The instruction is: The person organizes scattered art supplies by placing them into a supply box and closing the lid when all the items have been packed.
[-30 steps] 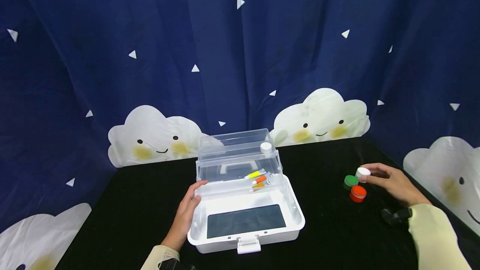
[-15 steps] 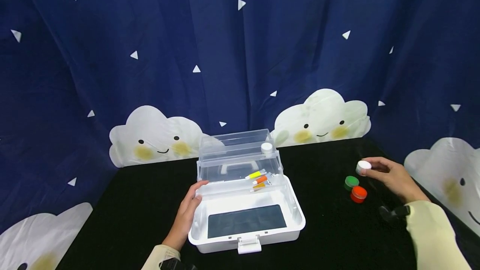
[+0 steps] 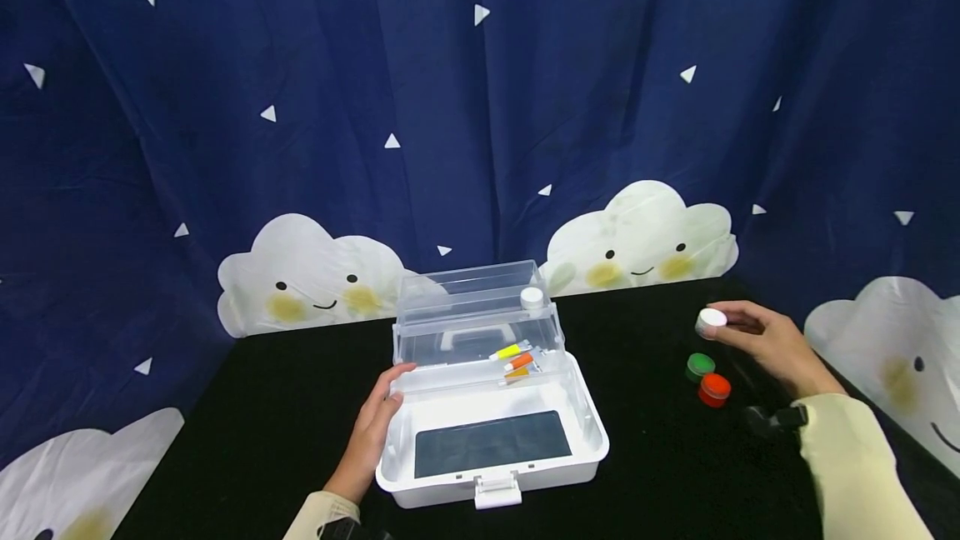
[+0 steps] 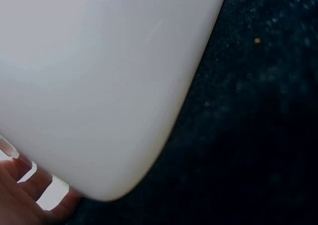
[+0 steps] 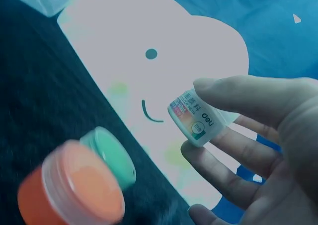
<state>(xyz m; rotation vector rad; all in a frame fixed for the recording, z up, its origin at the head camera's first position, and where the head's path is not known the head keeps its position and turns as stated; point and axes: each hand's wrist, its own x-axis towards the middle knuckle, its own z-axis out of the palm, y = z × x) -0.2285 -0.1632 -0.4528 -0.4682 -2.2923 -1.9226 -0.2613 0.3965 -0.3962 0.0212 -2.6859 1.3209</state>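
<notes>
In the head view, my right hand (image 3: 776, 348) pinches a small white paint jar (image 3: 710, 322) between thumb and fingers, raised above the black table. Its printed label shows in the right wrist view, where the fingers (image 5: 223, 175) spread below the jar. A green paint jar (image 3: 700, 366) and an orange-red paint jar (image 3: 714, 391) stand close together just in front. My left hand (image 3: 369, 427) rests along the left rim of a white storage box (image 3: 491, 487), thumb and fingers at the edge. Its clear lid (image 3: 468, 307) is tilted back.
Several paint tubes (image 3: 517, 362), yellow, orange and ochre, lie at the box's back right. Another white jar (image 3: 532, 298) sits in the lid section. A dark rectangular panel (image 3: 491, 445) covers the box floor. A blue curtain (image 3: 450, 90) with cloud prints hangs behind the table.
My right hand has lifted the white jar from beside the green one and moved it back and slightly left. The left hand has stayed at the box's rim.
</notes>
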